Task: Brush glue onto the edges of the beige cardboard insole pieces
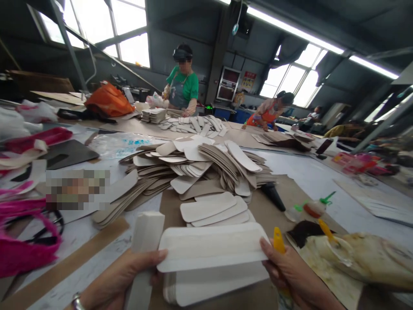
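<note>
My left hand [124, 275] grips the left end of a white oblong card piece [211, 247], thumb on top, and also holds a narrow folded white strip [145, 241] that stands upright. My right hand [295, 275] pinches the right end of the same piece and holds a yellow-tipped glue bottle [278, 241] against the palm. Under the held piece lies a small stack of similar white pieces [209, 286]. More white pieces [213, 209] lie just beyond.
A big fanned heap of beige and white oblong pieces [196, 165] covers the table centre. Glue bottles [314, 209] and a glue-stained sheet [351, 254] lie right. Pink material and scissors [35, 232] lie left. Two other people work at the far side.
</note>
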`<state>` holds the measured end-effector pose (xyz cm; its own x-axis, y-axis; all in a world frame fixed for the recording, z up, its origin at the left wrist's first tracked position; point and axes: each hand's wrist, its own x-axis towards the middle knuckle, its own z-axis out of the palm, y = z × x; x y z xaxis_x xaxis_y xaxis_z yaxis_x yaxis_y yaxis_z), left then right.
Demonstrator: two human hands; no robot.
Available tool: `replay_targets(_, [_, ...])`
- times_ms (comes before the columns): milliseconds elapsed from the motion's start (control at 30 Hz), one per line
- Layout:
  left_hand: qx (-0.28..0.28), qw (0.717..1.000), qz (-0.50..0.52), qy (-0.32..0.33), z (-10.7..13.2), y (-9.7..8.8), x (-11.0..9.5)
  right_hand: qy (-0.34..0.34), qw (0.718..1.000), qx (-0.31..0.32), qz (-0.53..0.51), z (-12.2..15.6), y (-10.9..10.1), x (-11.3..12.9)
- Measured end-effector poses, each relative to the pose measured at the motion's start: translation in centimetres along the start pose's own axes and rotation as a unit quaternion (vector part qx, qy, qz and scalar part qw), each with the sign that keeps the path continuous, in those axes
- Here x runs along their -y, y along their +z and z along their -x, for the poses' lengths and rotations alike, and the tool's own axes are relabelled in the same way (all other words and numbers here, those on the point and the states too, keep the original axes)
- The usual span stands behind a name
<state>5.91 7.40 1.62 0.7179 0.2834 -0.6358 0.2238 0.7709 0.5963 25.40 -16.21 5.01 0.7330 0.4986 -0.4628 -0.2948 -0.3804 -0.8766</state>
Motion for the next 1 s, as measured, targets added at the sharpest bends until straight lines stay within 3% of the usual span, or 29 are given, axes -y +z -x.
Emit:
replay_targets(133, [-0.012,0.999,-0.047,0.01,-1.9,1.5,-2.9,-0.04,0.994,-0.002,0.098,-3.8,-1.4,3.4])
replay_targets(233, [-0.009,0.991,-0.12,0.058,-3.8,1.7,-4.2,-0.111,0.961,-0.088,0.237,-6.2,-2.6,5.0])
replay_targets(333, [-0.051,0.974,-0.187,0.114,-4.9,0.4,-3.6,-0.172,0.925,-0.178,0.288,-6.1,-3.5,5.2])
replay_targets(400, [-0.079,0.964,-0.223,0.124,-4.6,-0.7,-2.3,-0.198,0.938,-0.184,0.216,-4.5,-3.2,4.9])
replay_targets(533, [-0.093,0.956,-0.263,0.087,-2.7,-1.4,1.3,-0.223,0.963,-0.116,0.094,-0.6,-0.5,3.6])
replay_targets(667, [-0.07,0.951,-0.292,0.079,-2.0,-0.9,3.5,-0.191,0.98,-0.049,0.007,0.8,3.8,1.2])
replay_targets(833, [-0.018,0.939,-0.34,0.048,-2.5,-0.5,3.7,-0.159,0.985,-0.016,-0.069,0.2,8.1,-2.1])
replay_targets(1000, [-0.017,0.933,-0.356,0.045,-2.5,-0.4,3.6,-0.112,0.994,-0.006,-0.002,0.1,9.1,-3.8])
